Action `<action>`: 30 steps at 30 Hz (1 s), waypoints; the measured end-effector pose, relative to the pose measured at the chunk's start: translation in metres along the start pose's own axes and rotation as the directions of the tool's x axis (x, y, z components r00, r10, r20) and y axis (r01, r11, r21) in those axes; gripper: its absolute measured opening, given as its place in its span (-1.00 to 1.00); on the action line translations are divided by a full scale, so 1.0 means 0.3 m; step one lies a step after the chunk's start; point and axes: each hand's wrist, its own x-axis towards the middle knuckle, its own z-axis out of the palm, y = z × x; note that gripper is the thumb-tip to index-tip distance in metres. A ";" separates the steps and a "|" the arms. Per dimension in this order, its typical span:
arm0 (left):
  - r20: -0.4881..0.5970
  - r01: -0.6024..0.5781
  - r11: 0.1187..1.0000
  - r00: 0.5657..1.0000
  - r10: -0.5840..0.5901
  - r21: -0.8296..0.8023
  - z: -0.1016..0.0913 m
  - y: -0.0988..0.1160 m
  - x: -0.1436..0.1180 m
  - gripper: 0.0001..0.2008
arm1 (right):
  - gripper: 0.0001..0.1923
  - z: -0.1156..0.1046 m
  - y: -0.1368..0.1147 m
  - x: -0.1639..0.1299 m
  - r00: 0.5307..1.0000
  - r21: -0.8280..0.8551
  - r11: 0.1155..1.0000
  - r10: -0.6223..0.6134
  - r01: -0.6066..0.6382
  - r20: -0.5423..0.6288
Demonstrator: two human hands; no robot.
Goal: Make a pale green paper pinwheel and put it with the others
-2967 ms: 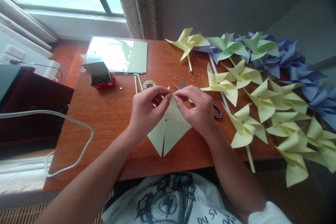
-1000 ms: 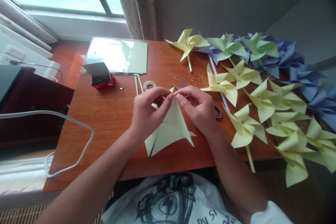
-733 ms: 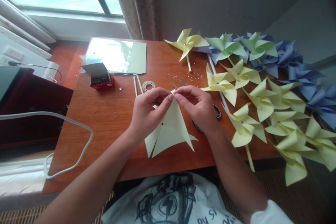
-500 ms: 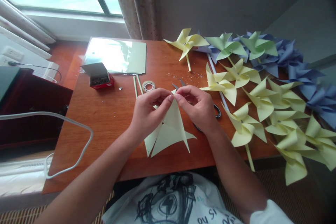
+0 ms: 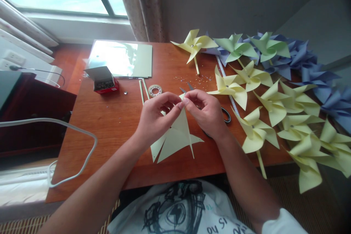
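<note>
Between my hands hangs a pale yellow-green sheet of paper [image 5: 175, 142], slit from its corners so that its points spread apart. My left hand [image 5: 160, 111] pinches its upper tip between thumb and forefinger. Right against it, my right hand [image 5: 204, 109] grips the same tip with thumb and fingertips. Small holes show near some corners of the paper. Partly hidden behind my right hand lie scissors [image 5: 227, 115], with their blades showing past the fingers and a dark handle at the wrist. Whether anything small sits between my fingertips is hidden.
Finished paper pinwheels [image 5: 253, 126] in yellow, green and blue cover the table's right side. At the back left are a paper stack [image 5: 144, 60] and an open red box [image 5: 105, 85]. A tape roll [image 5: 155, 90] and paper sticks [image 5: 141, 91] lie nearer; a white cable [image 5: 87, 135] crosses the left edge.
The paper has tilted slightly, its lower right flap turning inward and now looking narrower. Both hands keep their pinch at the tip, having barely moved.
</note>
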 end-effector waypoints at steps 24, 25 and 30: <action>-0.056 0.074 0.996 0.996 -0.076 -0.041 -0.012 -0.018 0.005 -0.92 | -0.81 -0.164 -0.021 -0.124 0.987 -0.777 0.610 0.110 -0.159 -0.116; -0.056 0.076 0.996 0.995 -0.078 -0.046 -0.012 -0.017 0.006 -0.92 | -0.74 -0.166 -0.015 -0.146 0.988 -0.814 0.562 0.119 -0.146 -0.095; -0.049 0.078 0.994 0.995 -0.082 -0.071 -0.014 -0.015 0.008 -0.90 | -0.57 -0.148 0.016 -0.189 0.990 -0.895 0.434 0.131 -0.103 -0.050</action>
